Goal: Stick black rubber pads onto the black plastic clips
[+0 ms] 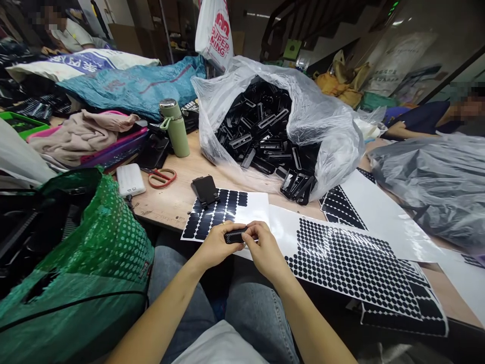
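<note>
A small black plastic piece (234, 236) with a ribbed-looking face is held over the table's front edge. My left hand (217, 245) is closed round its left end. At its right end, the fingers of my right hand (261, 247) are pinched together against it; whether they hold a sticker too is hidden. Just beneath lies a white sheet of dark rounded-rectangle stickers (212, 215), partly peeled bare. To the right is a sheet of small black round stickers (341, 258). A flat black part (205, 190) rests on the left sheet's upper edge.
A clear plastic bag (333, 126) full of black plastic parts (261, 126) stands behind the sheets. Red-handled scissors (162, 178), a white power bank (131, 179) and a green flask (176, 129) sit left. A green woven bag (113, 227) flanks the table; people sit at both sides.
</note>
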Motion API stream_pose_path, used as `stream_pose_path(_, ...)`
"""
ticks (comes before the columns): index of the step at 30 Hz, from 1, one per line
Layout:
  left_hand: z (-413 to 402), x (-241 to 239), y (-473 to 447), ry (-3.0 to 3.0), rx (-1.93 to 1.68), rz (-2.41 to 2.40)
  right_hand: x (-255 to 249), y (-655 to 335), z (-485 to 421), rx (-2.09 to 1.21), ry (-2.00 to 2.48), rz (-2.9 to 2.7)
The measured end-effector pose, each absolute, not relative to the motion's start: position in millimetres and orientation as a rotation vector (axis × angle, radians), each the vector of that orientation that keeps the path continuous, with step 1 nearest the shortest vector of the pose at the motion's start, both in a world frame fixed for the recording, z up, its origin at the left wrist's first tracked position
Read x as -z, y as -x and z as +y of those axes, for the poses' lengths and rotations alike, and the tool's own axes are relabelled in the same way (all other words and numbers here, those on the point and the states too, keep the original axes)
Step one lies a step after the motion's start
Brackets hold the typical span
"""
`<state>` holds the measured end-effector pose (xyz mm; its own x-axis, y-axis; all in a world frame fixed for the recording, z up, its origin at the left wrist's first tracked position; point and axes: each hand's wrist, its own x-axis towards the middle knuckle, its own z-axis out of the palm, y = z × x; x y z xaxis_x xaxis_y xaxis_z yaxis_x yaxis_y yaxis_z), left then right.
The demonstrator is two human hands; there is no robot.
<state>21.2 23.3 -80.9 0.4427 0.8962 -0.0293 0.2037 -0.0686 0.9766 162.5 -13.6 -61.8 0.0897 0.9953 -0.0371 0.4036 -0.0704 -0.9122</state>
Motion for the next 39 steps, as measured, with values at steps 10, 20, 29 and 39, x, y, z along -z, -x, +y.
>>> stream_pose_path(10, 22.9, 85.0, -32.8, -1.482, -0.742, 1.031, 79.4, -176.4, -20.2, -0.607, 1.681, -1.357)
stream_pose_path(20, 28.1, 94.4, -59.5, -1.485, -0.542, 1.006, 126.8, -316.2, -4.3, -0.438, 2.275, -1.290)
stream_pose_path(29, 33.8, 96.7, -61.5, -1.490, -0.596, 1.010, 91.7, -282.8, -11.5, -0.752, 1.969, -1.322)
stream_pose_path(39, 26.4, 87.6, -62.1, -1.590, -0.663, 0.992, 76.3, -216.1, -24.8, -0.843, 1.691, -1.289)
